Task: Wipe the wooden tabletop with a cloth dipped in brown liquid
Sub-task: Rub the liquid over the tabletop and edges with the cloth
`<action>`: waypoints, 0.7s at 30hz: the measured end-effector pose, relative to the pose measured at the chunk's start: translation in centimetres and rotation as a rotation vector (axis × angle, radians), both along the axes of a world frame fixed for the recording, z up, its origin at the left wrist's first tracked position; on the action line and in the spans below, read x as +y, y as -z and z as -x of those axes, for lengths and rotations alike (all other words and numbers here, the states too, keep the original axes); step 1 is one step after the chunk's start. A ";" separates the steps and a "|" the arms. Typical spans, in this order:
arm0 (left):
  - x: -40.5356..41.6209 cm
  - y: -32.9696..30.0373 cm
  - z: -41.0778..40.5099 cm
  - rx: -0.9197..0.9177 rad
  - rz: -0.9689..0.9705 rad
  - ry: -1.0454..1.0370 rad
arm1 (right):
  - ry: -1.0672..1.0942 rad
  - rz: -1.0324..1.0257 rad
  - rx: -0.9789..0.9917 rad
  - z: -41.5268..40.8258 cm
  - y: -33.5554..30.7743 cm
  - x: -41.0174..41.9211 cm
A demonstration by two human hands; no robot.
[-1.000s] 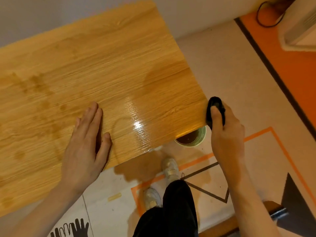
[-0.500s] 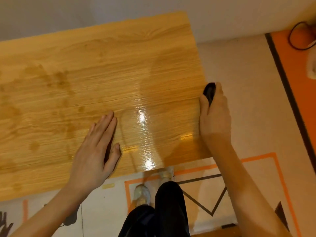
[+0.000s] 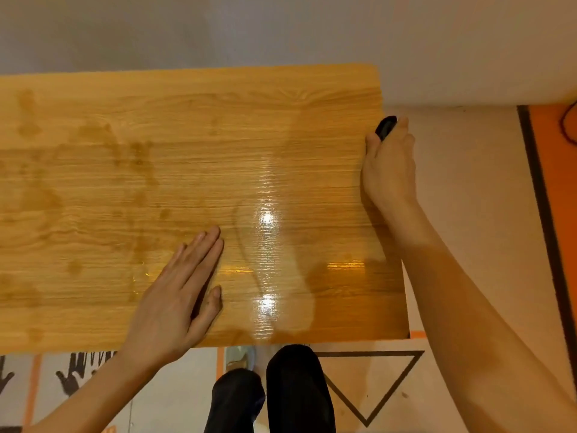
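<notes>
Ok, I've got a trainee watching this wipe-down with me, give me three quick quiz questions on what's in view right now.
1. True or false: the left hand lies flat with straight fingers on the wooden tabletop.
2. Which does the right hand hold? A) a dark cloth, B) a white sponge, C) nothing.
3. Fill in: the dark cloth sits at the tabletop's ____ edge, the person's own side.

Key:
1. True. The palm is down near the front edge.
2. A. The cloth pokes out of the grip above the thumb.
3. Right. The hand is at that edge, toward the far corner.
</notes>
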State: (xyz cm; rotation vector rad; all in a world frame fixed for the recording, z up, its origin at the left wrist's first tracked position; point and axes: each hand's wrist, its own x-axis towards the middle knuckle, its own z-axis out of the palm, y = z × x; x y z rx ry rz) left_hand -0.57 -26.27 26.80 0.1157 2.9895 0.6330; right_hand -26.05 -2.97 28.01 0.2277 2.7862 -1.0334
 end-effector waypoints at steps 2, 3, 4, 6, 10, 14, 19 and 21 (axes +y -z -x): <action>-0.2 -0.1 0.1 -0.009 -0.014 0.003 | -0.021 0.041 0.008 0.3 0.3 -0.1; -0.4 -0.3 0.3 -0.014 -0.018 0.011 | -0.034 0.060 0.006 -1.0 0.3 0.4; -0.8 -0.5 0.8 -0.015 -0.019 0.017 | -0.038 0.087 0.002 -3.0 0.0 1.1; -1.8 -0.9 2.9 -0.003 -0.024 -0.019 | -0.024 0.125 -0.032 -8.1 -0.6 2.9; -5.4 -0.6 10.3 0.055 0.026 -0.211 | 0.045 0.108 -0.173 -14.5 -1.1 5.0; -7.5 0.7 13.7 0.062 0.065 -0.285 | 0.034 0.150 -0.104 -11.5 -1.0 4.2; -7.2 0.8 13.3 0.063 0.046 -0.295 | -0.023 0.084 0.055 -2.9 0.0 1.1; -7.2 0.7 13.4 0.060 0.046 -0.293 | -0.032 0.036 0.121 1.1 0.8 -0.2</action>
